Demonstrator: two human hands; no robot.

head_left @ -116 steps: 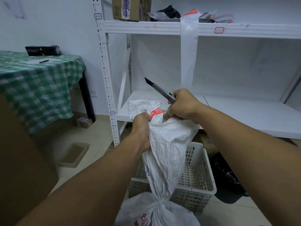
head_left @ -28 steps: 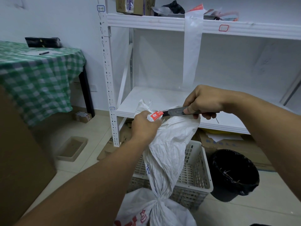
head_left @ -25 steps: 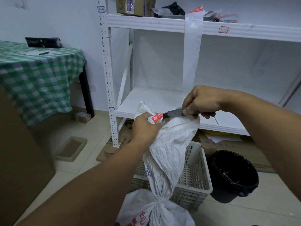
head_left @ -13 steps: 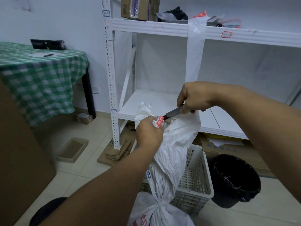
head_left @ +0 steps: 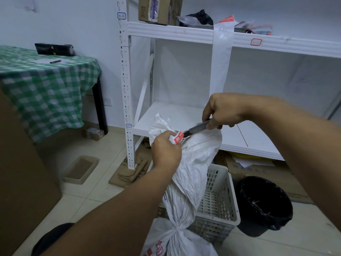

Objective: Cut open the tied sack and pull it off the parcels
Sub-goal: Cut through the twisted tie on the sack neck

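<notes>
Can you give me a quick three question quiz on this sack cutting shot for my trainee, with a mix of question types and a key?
1. True or false: the left hand pinches the red and white seal tag at the bunched top of the white woven plastic sack.
2. Which hand holds the dark-bladed utility knife? A) left B) right C) neither
3. Fill in: directly behind the sack stands a white slatted plastic ______, beside the black-lined waste bin.

Key
1. True.
2. B: the right hand has its grip closed on the handle, blade tip at the tag.
3. Basket.
</notes>
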